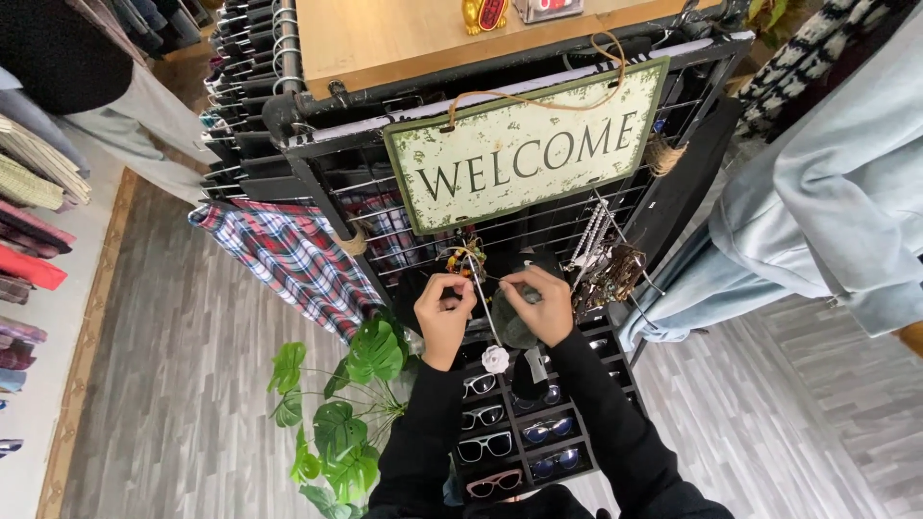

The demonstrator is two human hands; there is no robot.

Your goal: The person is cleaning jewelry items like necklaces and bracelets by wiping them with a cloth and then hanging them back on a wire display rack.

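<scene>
Both my hands are raised in front of a black wire grid panel hung with small accessories. My left hand pinches something small near a thin metal hook that sticks out of the grid. My right hand is closed around a dark grey soft item; what it is I cannot tell. A small white flower-shaped ornament hangs just below and between my hands. Yellow and dark trinkets hang right above my left hand.
A green-edged metal sign hangs on cord above. Bead necklaces dangle to the right. Below sit black trays of glasses. A leafy plant stands left, plaid shirts beyond. Pale blue garments hang at right. A wooden top lies above.
</scene>
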